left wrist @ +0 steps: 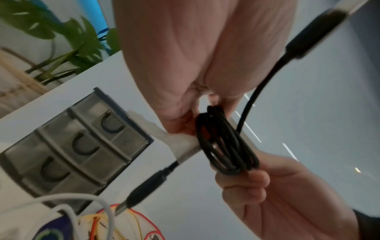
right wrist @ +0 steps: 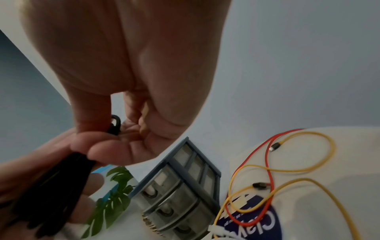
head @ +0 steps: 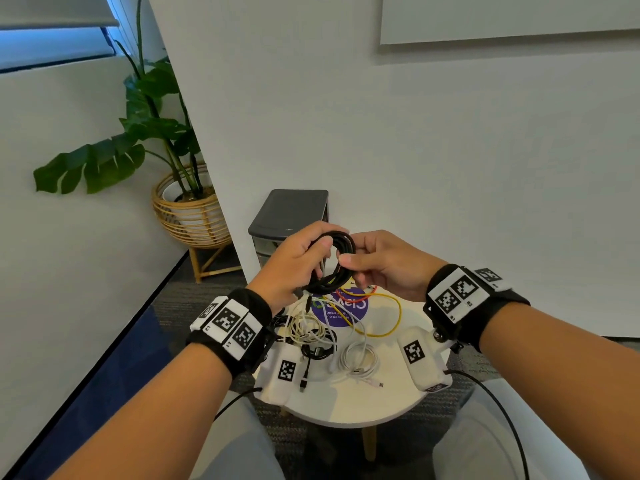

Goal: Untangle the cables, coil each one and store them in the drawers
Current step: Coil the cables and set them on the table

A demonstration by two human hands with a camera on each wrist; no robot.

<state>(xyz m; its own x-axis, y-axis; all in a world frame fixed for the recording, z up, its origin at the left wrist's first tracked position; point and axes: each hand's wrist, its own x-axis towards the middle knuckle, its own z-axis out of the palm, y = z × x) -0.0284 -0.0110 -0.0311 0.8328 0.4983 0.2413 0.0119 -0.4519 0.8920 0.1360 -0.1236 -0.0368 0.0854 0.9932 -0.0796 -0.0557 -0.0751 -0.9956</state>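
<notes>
Both hands hold a coiled black cable above the far edge of the round white table. My left hand grips the coil's left side, thumb on top. My right hand pinches its right side between thumb and fingers. One black plug hangs below the coil. On the table lie a red cable, a yellow cable, a coiled white cable, a cream coil and a small black cable. The grey drawer unit stands behind the table, its drawers closed.
A purple round sticker marks the tabletop. A potted plant in a wicker stand sits at the left by the white wall. The wrist-camera units hang over the table's near half.
</notes>
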